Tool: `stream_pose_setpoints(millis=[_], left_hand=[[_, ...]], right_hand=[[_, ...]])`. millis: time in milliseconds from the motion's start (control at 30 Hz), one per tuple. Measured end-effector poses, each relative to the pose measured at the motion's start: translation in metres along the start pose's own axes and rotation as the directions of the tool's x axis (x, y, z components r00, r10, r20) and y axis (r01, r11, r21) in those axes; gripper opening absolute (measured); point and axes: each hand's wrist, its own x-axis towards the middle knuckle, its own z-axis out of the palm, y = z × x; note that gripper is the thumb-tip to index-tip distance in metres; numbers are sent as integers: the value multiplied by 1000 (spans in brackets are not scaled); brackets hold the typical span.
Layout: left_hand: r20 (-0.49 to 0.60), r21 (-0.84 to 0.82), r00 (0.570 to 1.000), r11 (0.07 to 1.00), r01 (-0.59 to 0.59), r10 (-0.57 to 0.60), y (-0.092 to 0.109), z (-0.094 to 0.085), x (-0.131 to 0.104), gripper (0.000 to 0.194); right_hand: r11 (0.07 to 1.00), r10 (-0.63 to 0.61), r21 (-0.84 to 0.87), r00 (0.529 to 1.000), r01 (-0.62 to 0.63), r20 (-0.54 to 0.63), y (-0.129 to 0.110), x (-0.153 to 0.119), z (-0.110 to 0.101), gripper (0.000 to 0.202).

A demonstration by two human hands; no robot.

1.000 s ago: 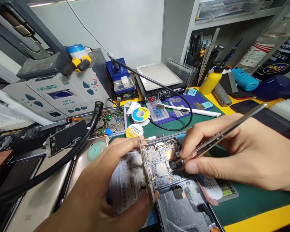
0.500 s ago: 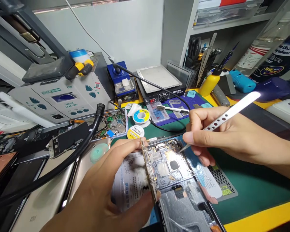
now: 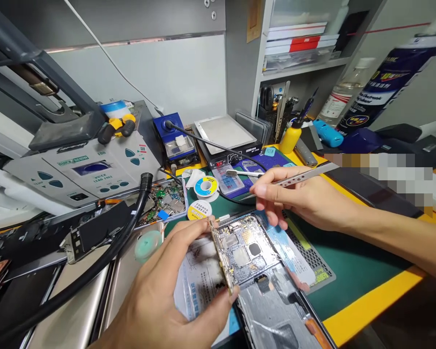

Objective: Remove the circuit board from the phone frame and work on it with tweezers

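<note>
An opened phone (image 3: 265, 305) lies tilted on the green mat, its circuit board (image 3: 242, 247) showing at the upper end. Between thumb and fingers, my left hand (image 3: 167, 281) grips a thin upright plate (image 3: 221, 254), seen nearly edge-on, at the phone's left side. My right hand (image 3: 294, 198) is closed on metal tweezers (image 3: 305, 175) with a row of holes in the handle. It is above and right of the board, apart from it. The tweezers' tips are hidden or too small to make out.
At the left stand a hot-air station (image 3: 94, 165) and its black hose (image 3: 131, 228) near several phones. Behind are a heating plate (image 3: 227, 133), solder spools (image 3: 206, 186) and a brush (image 3: 240, 173). A yellow bottle (image 3: 290, 139) stands at the back right.
My right hand has moved up and away from the board with the tweezers, which now lie flatter. My left hand keeps its grip on the plate. The camera view has shifted.
</note>
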Motion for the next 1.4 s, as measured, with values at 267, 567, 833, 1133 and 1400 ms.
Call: stream_pose_setpoints(millis=[267, 567, 833, 1133, 1400], left_hand=[[-9, 17, 993, 993, -120, 121, 4, -5, 7, 61], [-35, 54, 987, 987, -154, 156, -1, -2, 7, 57], [3, 38, 989, 988, -151, 151, -1, -5, 8, 55], [-18, 107, 986, 981, -164, 167, -3, -5, 8, 56], [5, 14, 994, 994, -108, 108, -10, -4, 6, 58]], right_hand=[[997, -35, -66, 994, 28, -101, -4, 0, 15, 32], [993, -86, -96, 985, 71, -153, 0, 0, 15, 33], [990, -129, -68, 979, 120, -156, -2, -2, 18, 36], [993, -113, -54, 986, 107, -126, 0, -2, 13, 39], [994, -93, -68, 988, 85, -127, -1, -6, 15, 35]])
